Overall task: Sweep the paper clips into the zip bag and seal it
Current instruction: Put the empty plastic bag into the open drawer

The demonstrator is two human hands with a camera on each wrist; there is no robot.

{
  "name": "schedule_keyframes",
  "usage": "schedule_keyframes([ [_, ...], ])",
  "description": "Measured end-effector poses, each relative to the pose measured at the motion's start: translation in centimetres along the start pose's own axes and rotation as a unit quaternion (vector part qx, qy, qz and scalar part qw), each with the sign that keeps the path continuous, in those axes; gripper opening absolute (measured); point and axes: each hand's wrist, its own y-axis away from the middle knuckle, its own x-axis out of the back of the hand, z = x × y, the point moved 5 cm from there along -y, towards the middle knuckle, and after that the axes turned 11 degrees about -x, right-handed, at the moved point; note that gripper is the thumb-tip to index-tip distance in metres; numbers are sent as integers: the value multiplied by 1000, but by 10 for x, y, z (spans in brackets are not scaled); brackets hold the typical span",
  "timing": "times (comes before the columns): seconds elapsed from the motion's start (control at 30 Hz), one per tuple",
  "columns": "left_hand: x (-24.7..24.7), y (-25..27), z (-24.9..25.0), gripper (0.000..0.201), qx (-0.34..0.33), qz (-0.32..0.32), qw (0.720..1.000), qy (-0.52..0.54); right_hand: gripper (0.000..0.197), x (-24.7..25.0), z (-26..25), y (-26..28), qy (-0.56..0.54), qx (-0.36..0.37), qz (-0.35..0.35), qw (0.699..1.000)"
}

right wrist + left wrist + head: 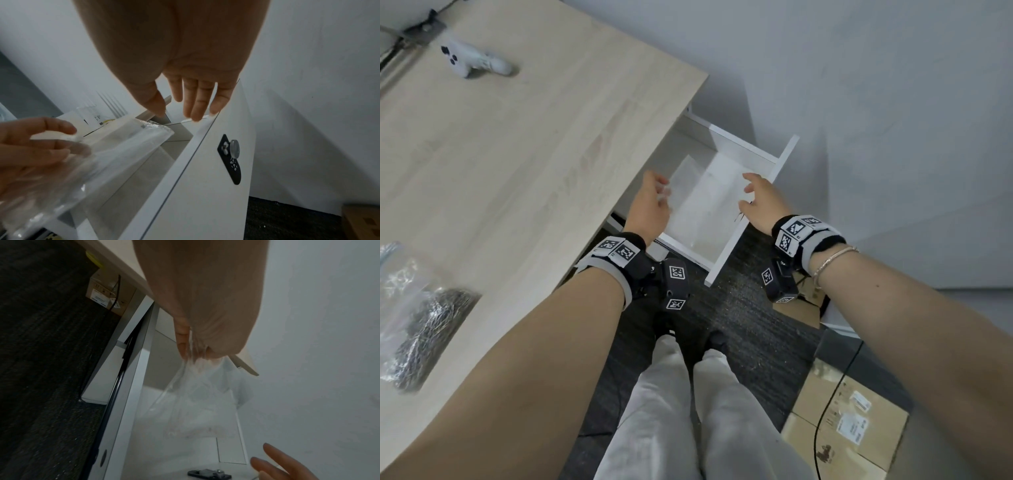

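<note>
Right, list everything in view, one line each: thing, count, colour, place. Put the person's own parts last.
zip bag: one, clear, held over the open drawer
drawer: one, white, pulled out under the desk's right edge
desk: one, pale wood, left side
paper clips: a heap, silver-grey, in clear plastic at the desk's left edge
controller: one, white, far end of the desk
cardboard boxes: at least two, brown, on the dark carpet at lower right
wrist trackers: two, black with printed markers, one on each wrist
left hand: pinches the zip bag's top
right hand: open, fingers straight, above the drawer's front edge
</note>
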Motion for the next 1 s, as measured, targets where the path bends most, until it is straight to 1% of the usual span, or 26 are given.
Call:
schedule_keyframes([
  [0.1, -20, -6, -18, 30, 17, -28, 999, -10, 41, -3, 5, -5, 63, 15, 35, 997],
  [0.17, -36, -8, -26, 27, 35, -39, 999, -3, 37, -4, 11, -5, 60, 27, 50, 997],
  [0.3, -61, -12, -32, 22, 33, -82, 996, -15, 32, -7, 19, -5, 34, 46, 65, 996],
  [0.33, -67, -14, -34, 22, 29, -104, 993, -43, 31, -7, 20, -5, 30, 51, 68, 996],
  [0.37, -72, -15, -36, 24, 25, -130, 987, -93, 31, -7, 20, -4, 27, 55, 69, 996],
  [0.43, -78, -15, -41, 32, 29, -182, 961, -206, 31, -7, 21, -3, 23, 62, 71, 995],
  [0.47, -80, -13, -42, 35, 38, -204, 948, -240, 31, -7, 22, -1, 22, 66, 73, 995],
  [0.5, -82, -12, -42, 39, 44, -223, 941, -250, 33, -7, 22, 1, 18, 69, 73, 995],
  [0.57, -84, -12, -37, 43, 37, -244, 937, -248, 38, -5, 21, 8, 1, 68, 78, 995],
  [0.6, -82, -12, -31, 45, 22, -233, 937, -259, 41, -4, 21, 12, -9, 63, 84, 994],
  [0.63, -76, -13, -25, 48, -1, -202, 938, -283, 45, -3, 22, 16, -17, 55, 91, 994],
  [0.7, -56, -16, -13, 58, -39, -94, 941, -322, 50, -5, 25, 22, -25, 27, 97, 995],
  [0.73, -45, -17, -9, 62, -51, -46, 942, -328, 54, -7, 27, 25, -24, 7, 89, 996],
  [0.77, -34, -17, -5, 65, -53, -14, 943, -329, 59, -12, 28, 27, -19, -10, 72, 997],
  [0.8, -25, -17, -5, 66, -43, 2, 945, -324, 65, -18, 28, 29, -13, -22, 51, 998],
  [0.87, -9, -15, -13, 65, 9, 10, 952, -305, 74, -30, 26, 33, -9, -33, 11, 999],
  [0.93, 3, -12, -24, 66, 59, 0, 954, -295, 77, -36, 25, 32, -23, -45, -4, 999],
  [1.0, 10, -10, -32, 67, 69, -24, 950, -304, 78, -38, 22, 29, -37, -51, -11, 998],
])
